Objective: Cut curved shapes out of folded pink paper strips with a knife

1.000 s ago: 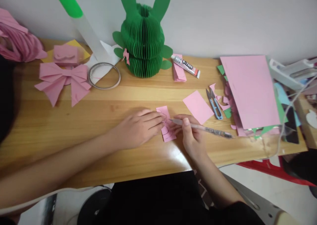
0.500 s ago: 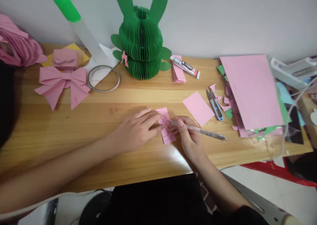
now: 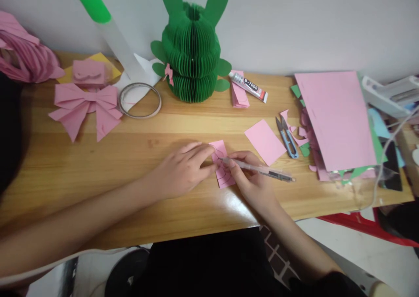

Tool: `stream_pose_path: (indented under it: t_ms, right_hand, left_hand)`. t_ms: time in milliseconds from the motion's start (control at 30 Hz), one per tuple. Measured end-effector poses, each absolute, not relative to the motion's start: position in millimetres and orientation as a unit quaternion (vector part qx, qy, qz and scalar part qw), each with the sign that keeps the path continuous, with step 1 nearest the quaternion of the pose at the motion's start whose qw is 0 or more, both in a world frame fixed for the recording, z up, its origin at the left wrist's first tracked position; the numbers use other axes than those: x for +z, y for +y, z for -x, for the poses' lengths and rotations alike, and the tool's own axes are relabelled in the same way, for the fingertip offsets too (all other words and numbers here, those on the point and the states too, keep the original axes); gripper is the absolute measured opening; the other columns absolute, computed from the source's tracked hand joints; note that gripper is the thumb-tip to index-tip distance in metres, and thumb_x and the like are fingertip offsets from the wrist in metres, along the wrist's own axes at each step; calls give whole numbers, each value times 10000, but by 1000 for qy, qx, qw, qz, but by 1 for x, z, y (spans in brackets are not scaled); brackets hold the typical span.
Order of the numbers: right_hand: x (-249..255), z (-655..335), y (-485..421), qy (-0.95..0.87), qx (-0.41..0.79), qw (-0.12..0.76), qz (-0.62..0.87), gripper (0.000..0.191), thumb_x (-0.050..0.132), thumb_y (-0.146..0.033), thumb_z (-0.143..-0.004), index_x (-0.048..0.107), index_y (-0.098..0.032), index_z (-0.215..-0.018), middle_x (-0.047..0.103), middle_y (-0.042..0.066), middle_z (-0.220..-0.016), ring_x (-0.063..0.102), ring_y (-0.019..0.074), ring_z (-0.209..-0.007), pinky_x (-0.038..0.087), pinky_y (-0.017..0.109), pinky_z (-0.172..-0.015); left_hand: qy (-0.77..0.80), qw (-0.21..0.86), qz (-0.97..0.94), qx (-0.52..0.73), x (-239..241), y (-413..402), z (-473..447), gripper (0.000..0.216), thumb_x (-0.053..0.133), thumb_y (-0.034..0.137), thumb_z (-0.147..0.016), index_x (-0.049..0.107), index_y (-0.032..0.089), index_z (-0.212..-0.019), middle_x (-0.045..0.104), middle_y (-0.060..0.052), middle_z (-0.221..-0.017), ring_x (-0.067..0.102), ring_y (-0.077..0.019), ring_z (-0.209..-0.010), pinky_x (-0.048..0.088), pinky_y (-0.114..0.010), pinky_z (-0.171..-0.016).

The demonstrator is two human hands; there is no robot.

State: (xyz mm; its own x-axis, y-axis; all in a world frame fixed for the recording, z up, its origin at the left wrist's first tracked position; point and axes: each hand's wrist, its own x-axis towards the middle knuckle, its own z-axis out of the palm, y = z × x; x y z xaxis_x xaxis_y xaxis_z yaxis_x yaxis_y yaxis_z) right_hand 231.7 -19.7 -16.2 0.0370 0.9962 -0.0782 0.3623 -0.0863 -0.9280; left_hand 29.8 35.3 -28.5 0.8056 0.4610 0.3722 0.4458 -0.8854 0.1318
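The left hand (image 3: 183,172) is lying flat with fingers extended and is pressing a small pink slip (image 3: 225,178) against the surface (image 3: 98,166), a little right of centre. The right hand (image 3: 253,181) is grasping a clear pen (image 3: 262,170) in a writing hold, and the pen tip is touching the upper half of the slip.

Dark curved lines are showing on the slip's lower half and near its top corner. On this evidence the line work is judged to be well advanced, with the stretch under the pen tip in hand. The slip's outline is showing as a plain uncut rectangle. The blue-handled snips (image 3: 287,136) are lying untouched to the right, just beside a blank pink card (image 3: 265,141).

The surface is light wood, standing against a pale wall (image 3: 310,22). A green paper rabbit (image 3: 193,57) is standing at the back, with a glue tube (image 3: 248,86) to its right and a tape ring (image 3: 140,100) and pink bow (image 3: 85,107) to its left. A stack of pink sheets (image 3: 334,118) is covering paper scraps at the right end.
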Motion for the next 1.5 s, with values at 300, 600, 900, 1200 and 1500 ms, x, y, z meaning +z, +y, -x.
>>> stream_pose_path:
  t_ms: [300, 600, 900, 1200, 1500]
  right_hand:
    - [-10, -231, -18, -608, 353, 354, 617, 133, 613, -317, -928, 663, -205, -978, 762, 50, -875, 732, 166, -775, 578, 276, -645]
    - [-12, -232, -11, -642, 334, 339, 601, 141, 615, -289, -931, 690, -207, -1018, 771, 44, -924, 737, 152, -812, 592, 278, -716]
    - [-16, -230, -3, -640, 339, 347, 596, 141, 648, -306, -908, 727, -238, -1004, 786, 56, -976, 752, 193, -868, 614, 341, -777]
    - [-22, -233, -3, -640, 339, 363, 586, 150, 662, -263, -896, 737, -235, -1024, 786, 51, -1014, 748, 178, -914, 615, 325, -812]
    - [-22, -233, -4, -636, 341, 363, 589, 147, 653, -268, -902, 726, -232, -1024, 781, 53, -991, 747, 181, -871, 611, 328, -768]
  left_hand:
    - [240, 32, -948, 208, -28, 35, -29, 382, 357, 207, -1041, 727, 173, -950, 632, -122, -1143, 586, -252, -1106, 472, -423, -1020]
    - [247, 83, -946, 192, -29, 35, -28, 326, 387, 220, -1036, 708, 166, -1020, 591, -136, -1246, 574, -267, -1136, 485, -441, -991]
    - [254, 117, -946, 161, -26, 35, -26, 311, 398, 226, -1032, 707, 200, -1056, 563, -99, -1339, 580, -249, -1149, 478, -428, -1001]
    - [255, 103, -947, 164, -28, 34, -28, 285, 438, 225, -1016, 719, 190, -985, 577, -109, -1328, 586, -247, -1138, 488, -422, -980]
    - [253, 104, -948, 164, -27, 34, -28, 256, 459, 228, -1000, 707, 190, -946, 582, -118, -1303, 588, -256, -1131, 487, -416, -967]
